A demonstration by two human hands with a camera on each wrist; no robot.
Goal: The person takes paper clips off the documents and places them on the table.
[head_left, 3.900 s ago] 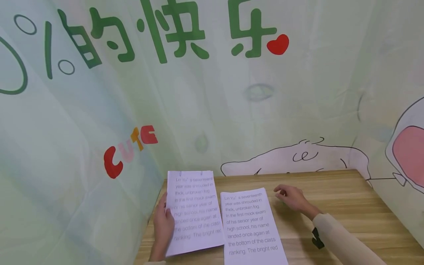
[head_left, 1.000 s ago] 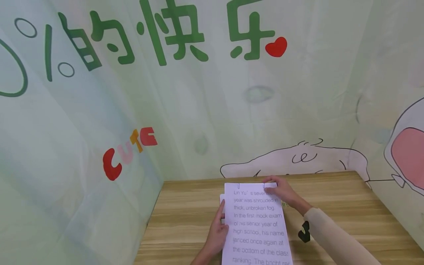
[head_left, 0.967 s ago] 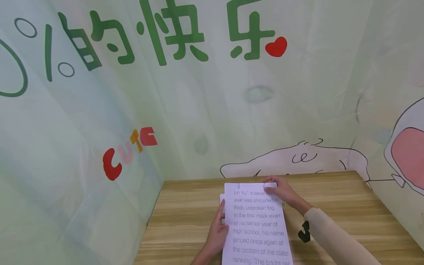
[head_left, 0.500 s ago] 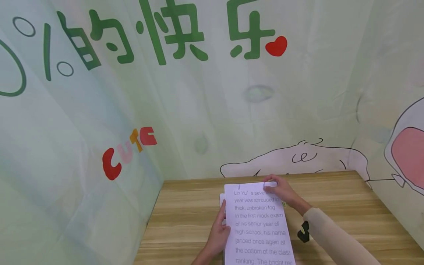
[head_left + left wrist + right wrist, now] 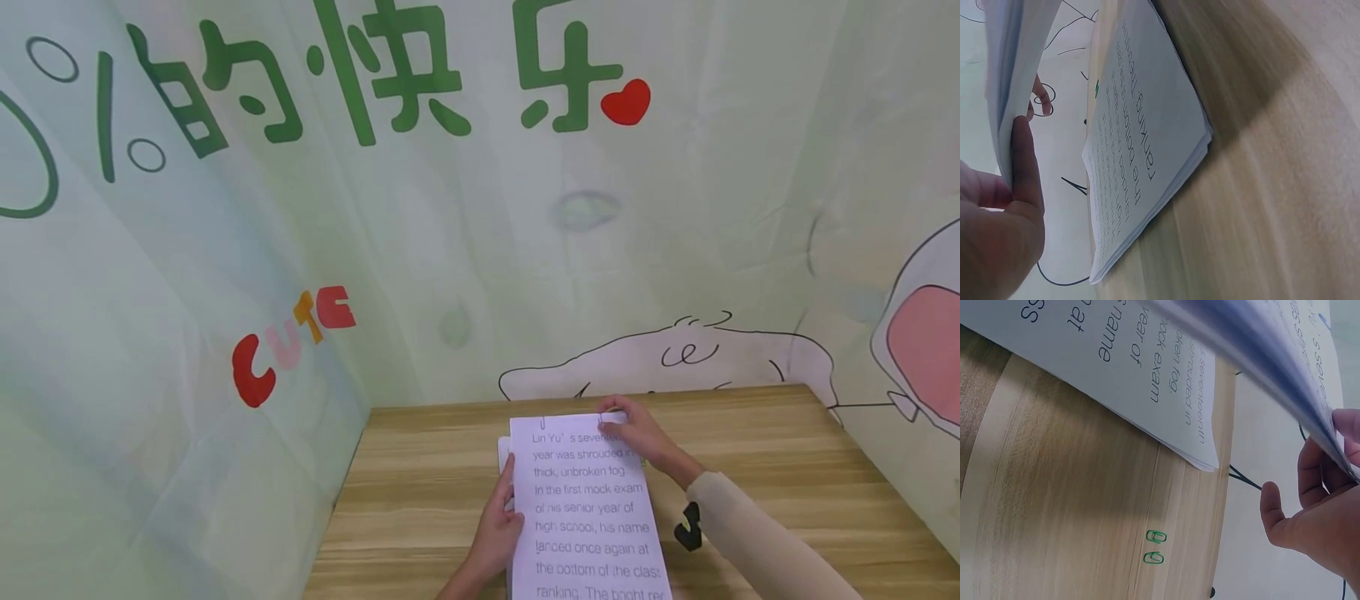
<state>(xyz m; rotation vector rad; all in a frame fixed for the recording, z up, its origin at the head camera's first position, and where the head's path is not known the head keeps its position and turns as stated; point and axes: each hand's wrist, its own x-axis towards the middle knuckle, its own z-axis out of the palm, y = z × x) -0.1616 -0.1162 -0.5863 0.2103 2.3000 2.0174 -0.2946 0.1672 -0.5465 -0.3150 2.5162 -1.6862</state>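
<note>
A stack of printed paper (image 5: 585, 508) is held raised over the table, two paper clips (image 5: 543, 422) at its top edge. My left hand (image 5: 495, 533) grips its left side, thumb on one face and fingers on the other. At the top right corner, beside the second clip, my right hand (image 5: 637, 433) pinches the stack between thumb and fingers. Beneath it a second paper stack (image 5: 1141, 144) with the same kind of print lies flat on the table. In the head view only that lower stack's left edge shows.
Two green paper clips (image 5: 1155, 547) lie on the wooden table (image 5: 420, 475), right of the lower stack. A printed cloth backdrop (image 5: 450, 250) rises behind and to the left of the table. A small black object (image 5: 688, 527) hangs at my right wrist.
Since the oldest frame, my left hand has carried the clipped stack rightward over the other one, and my right hand has taken its top corner. Over the last second, both hands barely move.
</note>
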